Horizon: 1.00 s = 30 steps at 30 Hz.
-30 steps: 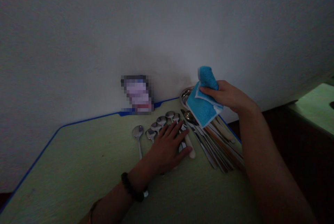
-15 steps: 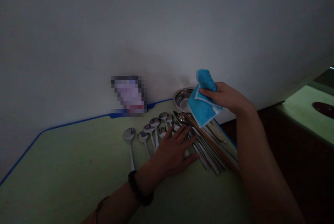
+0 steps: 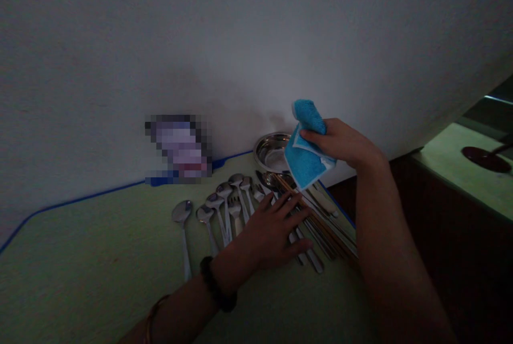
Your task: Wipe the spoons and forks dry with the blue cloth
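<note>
My right hand [image 3: 340, 141] grips a folded blue cloth [image 3: 308, 159] with white edging, raised over the right end of the cutlery. With fingers spread, my left hand [image 3: 278, 229] lies over the row of knives [image 3: 310, 258] and chopsticks [image 3: 284, 181]; whether it presses on them I cannot tell. Left of it are several metal spoons [image 3: 216, 202] and a fork [image 3: 234, 206], partly hidden by my wrist. One spoon [image 3: 183, 213] lies apart at the far left. Behind the cutlery a round metal bowl [image 3: 262, 154] is partly covered by the cloth.
The pale green table [image 3: 100, 248] has a blue edge and stands against a grey wall [image 3: 240, 39]. A blurred-out phone-like object [image 3: 180, 146] leans on the wall. At the right, beyond a dark gap, another green surface [image 3: 441, 157] carries a dark red object [image 3: 484, 159].
My left hand has slid right across the cutlery, towards the chopsticks. My right hand still holds the cloth in nearly the same pose. The view has turned slightly right.
</note>
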Motion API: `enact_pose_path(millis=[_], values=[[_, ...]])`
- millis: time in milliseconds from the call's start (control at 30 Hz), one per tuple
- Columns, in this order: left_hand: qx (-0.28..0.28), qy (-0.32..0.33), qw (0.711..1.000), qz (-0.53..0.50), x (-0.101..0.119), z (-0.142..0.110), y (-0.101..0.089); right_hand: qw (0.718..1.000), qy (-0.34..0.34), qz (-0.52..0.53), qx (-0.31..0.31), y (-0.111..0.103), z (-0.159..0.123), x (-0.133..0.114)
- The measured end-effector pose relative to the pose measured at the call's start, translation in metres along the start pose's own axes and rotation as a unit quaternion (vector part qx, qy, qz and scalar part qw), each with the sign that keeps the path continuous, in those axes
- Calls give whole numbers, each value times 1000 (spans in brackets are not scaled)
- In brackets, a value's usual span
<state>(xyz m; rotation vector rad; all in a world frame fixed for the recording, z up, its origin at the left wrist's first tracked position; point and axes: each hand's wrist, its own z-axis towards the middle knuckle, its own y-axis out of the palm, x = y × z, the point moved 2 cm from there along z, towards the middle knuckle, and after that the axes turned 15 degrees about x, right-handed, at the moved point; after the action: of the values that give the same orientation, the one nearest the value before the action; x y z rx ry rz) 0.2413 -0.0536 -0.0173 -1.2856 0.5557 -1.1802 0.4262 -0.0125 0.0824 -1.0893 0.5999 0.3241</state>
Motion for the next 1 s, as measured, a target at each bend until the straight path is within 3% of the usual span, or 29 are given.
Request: enact_pose_path(millis=[433,1000], values=[[-20,4,1000,3,-10,-11,-7,1000,-5,20,-4,1,0,0],[-24,-18,1000,5,-3,-20,-14,1000,-19,18,-17,4,0,-8]])
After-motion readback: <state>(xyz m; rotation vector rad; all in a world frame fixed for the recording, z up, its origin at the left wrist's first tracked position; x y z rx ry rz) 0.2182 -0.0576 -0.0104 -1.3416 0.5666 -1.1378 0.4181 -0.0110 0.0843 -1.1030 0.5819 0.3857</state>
